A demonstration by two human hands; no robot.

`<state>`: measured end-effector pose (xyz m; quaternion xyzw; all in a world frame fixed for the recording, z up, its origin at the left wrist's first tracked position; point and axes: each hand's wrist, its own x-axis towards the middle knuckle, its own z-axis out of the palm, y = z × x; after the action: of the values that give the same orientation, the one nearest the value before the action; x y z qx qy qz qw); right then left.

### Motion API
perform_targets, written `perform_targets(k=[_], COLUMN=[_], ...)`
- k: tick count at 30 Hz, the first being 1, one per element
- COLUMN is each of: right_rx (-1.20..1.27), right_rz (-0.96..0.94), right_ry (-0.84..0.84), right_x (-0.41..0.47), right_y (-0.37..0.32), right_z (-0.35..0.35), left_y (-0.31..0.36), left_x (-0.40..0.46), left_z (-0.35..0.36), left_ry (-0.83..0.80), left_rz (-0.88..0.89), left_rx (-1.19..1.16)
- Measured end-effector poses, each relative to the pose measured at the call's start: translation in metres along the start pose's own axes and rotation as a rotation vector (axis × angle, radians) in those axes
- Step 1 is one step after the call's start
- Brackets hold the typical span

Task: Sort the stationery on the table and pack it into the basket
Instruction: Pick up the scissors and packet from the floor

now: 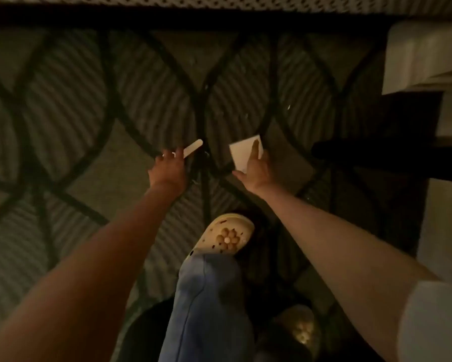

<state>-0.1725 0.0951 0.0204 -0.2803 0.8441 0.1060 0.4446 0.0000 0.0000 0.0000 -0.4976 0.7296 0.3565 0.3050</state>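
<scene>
Card is held at the right hand, fingers laid along its face, thumb spread below. Stick juts up-right from the left hand, pinched in a curled grip above the rug.

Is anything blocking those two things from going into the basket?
No basket shows in this view, so the way to it cannot be judged. The left hand holds a flat pale stick, the right hand a white card, both over the patterned rug, nothing between them.
</scene>
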Motion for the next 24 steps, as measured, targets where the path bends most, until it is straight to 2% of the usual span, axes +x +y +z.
perform_targets(k=[7,12,14,16,19,21,24], right_rx=[-0.001,-0.052,-0.052,0.066,0.343,0.405,0.457], right_rz=[0.042,0.098,0.146,0.141,0.120,0.142,0.188], right_ry=[0.215,0.326,0.321,0.284,0.218,0.206,0.250], right_x=[0.032,0.041,0.043,0.043,0.031,0.015,-0.016], right_y=[0.005,0.009,0.013,0.014,0.009,0.000,-0.016], right_z=[0.036,0.035,0.027,0.021,0.016,0.011,0.000], left_y=[-0.002,-0.009,-0.008,-0.006,-0.005,-0.009,-0.015], left_x=[0.029,0.037,0.038,0.034,0.021,0.010,-0.013], left_z=[0.032,0.043,0.043,0.044,0.043,0.038,0.020], left_ry=[0.253,0.309,0.307,0.267,0.111,0.003,-0.062], left_rz=[-0.080,-0.084,-0.083,-0.096,-0.213,-0.260,-0.289], left_rx=[0.067,0.075,0.105,0.100,-0.175,-0.333,-0.496])
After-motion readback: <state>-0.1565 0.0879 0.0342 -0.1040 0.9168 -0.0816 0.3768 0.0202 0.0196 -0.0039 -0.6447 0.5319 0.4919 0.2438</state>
